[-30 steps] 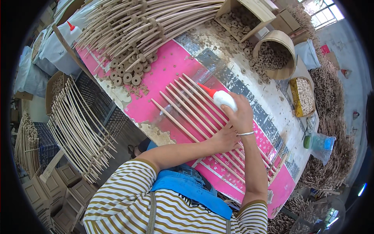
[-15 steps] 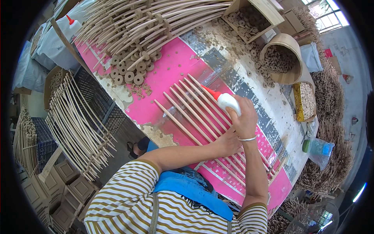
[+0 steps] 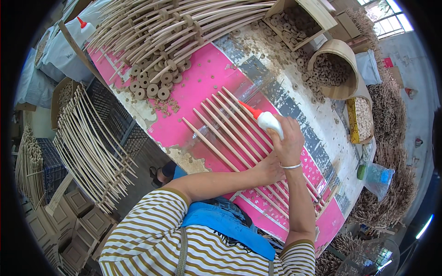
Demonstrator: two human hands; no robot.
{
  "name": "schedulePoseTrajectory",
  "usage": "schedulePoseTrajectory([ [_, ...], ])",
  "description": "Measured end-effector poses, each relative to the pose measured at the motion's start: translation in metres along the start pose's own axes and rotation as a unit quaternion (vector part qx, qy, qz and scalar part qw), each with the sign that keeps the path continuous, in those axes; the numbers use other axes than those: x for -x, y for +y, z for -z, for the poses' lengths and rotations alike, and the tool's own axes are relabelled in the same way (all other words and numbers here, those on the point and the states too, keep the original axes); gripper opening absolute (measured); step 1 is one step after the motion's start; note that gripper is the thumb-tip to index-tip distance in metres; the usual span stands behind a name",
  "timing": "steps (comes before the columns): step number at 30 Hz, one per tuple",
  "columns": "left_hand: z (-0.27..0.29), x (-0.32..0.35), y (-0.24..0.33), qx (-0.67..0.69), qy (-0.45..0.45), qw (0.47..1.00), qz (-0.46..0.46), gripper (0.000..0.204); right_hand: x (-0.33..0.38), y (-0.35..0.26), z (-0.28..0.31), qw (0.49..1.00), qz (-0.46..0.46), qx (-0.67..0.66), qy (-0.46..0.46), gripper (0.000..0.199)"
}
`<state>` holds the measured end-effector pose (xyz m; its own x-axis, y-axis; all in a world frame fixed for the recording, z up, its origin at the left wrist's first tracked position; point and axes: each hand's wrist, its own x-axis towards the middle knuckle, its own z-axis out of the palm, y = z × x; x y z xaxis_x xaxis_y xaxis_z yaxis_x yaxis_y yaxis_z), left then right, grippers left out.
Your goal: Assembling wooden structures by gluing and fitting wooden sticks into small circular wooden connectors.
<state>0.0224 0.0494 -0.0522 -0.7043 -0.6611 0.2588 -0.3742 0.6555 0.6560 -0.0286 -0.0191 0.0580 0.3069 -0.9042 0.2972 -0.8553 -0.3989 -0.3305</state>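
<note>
Several slim wooden rods (image 3: 224, 121) lie side by side, slightly spread, across the pink tabletop before me. In my right hand (image 3: 290, 142), closed around it, is a white squeeze bottle (image 3: 270, 123) with a red nozzle (image 3: 249, 109). The bottle is tilted, its nozzle pointing to the far left over the rods' upper ends. My left hand (image 3: 270, 169) reaches across from the left and rests over the middle of the rods. Its fingers are mostly hidden behind my right hand and wrist, so their grip does not show.
A heap of rods with round discs (image 3: 163, 93) fills the far left of the table (image 3: 195, 78). A wooden box (image 3: 317, 25) and a tipped round tub (image 3: 350, 87) hold more discs. At right are a yellow tray (image 3: 353, 120) and a plastic bag (image 3: 380, 177). Bundled rods (image 3: 92, 147) stand left.
My right hand and the squeeze bottle have shifted very slightly nearer to me, with the nozzle a little lower in view. My left hand and the rods look nearly unchanged.
</note>
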Motion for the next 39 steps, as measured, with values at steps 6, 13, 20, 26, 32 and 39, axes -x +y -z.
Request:
schedulePoseTrajectory([
  [6, 0.005, 0.002, -0.002, 0.021, 0.041, 0.999, -0.013, 0.038, 0.0, -0.005, 0.001, 1.0, 0.019, 0.023, -0.001, 0.043],
  [13, 0.008, 0.003, 0.002, 0.066, 0.199, 0.977, -0.044, 0.025, 0.004, -0.015, 0.01, 1.0, 0.011, 0.005, -0.008, 0.043],
  [20, -0.002, 0.0, 0.001, 0.181, 0.168, 0.969, -0.02, 0.027, 0.003, -0.019, 0.004, 1.0, 0.012, -0.002, -0.009, 0.044],
  [26, 0.003, -0.001, 0.001, 0.122, 0.127, 0.984, -0.025, 0.025, 0.007, -0.015, 0.002, 1.0, 0.017, -0.001, -0.016, 0.044],
  [32, -0.001, 0.001, -0.001, 0.171, 0.147, 0.974, -0.036, 0.027, 0.012, -0.019, 0.006, 0.999, 0.023, -0.002, -0.023, 0.045],
  [39, -0.005, 0.003, -0.001, 0.253, 0.203, 0.945, -0.042, 0.025, 0.011, -0.025, -0.002, 0.999, 0.024, -0.022, -0.025, 0.046],
])
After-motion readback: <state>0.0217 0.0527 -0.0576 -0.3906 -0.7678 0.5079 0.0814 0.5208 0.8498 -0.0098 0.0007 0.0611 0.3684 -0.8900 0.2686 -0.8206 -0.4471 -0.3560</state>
